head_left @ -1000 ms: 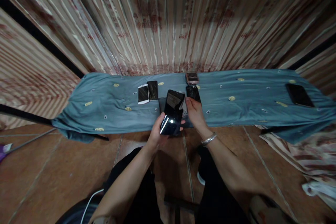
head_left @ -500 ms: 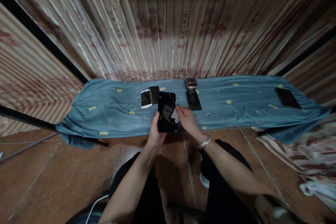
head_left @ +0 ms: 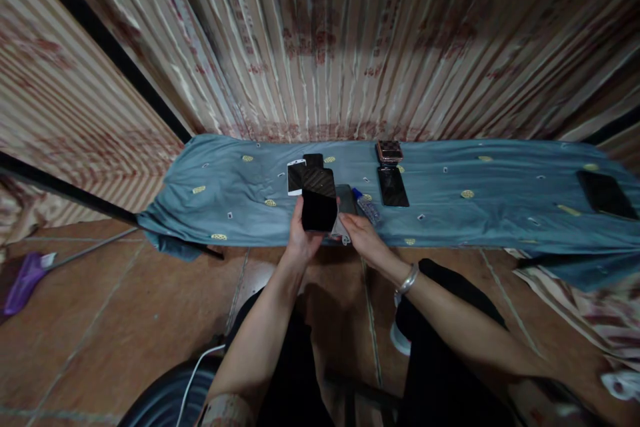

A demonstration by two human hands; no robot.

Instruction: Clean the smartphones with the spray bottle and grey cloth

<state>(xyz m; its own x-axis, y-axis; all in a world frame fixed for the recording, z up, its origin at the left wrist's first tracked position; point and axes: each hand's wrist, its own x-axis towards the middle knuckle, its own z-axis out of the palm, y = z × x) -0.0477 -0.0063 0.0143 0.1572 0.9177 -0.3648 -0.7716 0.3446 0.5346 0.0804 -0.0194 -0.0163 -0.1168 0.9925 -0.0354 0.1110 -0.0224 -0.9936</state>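
My left hand point(head_left: 301, 235) is closed around the lower left side of a black smartphone point(head_left: 319, 203), its glossy screen tilted up toward me above the table's front edge. A small grey cloth point(head_left: 341, 229) is pinched in my right hand point(head_left: 361, 233), by the phone's lower right corner. Behind the held phone lie a white phone point(head_left: 296, 177) and a dark phone point(head_left: 313, 160), both partly covered by it. A dark grey flat thing point(head_left: 346, 197) and a small clear bottle with a blue cap point(head_left: 367, 205) rest just beyond my right hand.
A blue patterned cloth point(head_left: 240, 207) covers the long narrow table. Farther right lie another black phone point(head_left: 393, 187), a small brown box point(head_left: 389, 151) and a dark tablet-like device point(head_left: 606, 193). Striped curtains point(head_left: 320, 47) hang behind. A purple broom head point(head_left: 24, 283) is on the tiled floor.
The view has swung left, so the table's things sit farther right. My right hand with the cloth has gone from the phone's screen down to its lower right corner. The bottle now shows.
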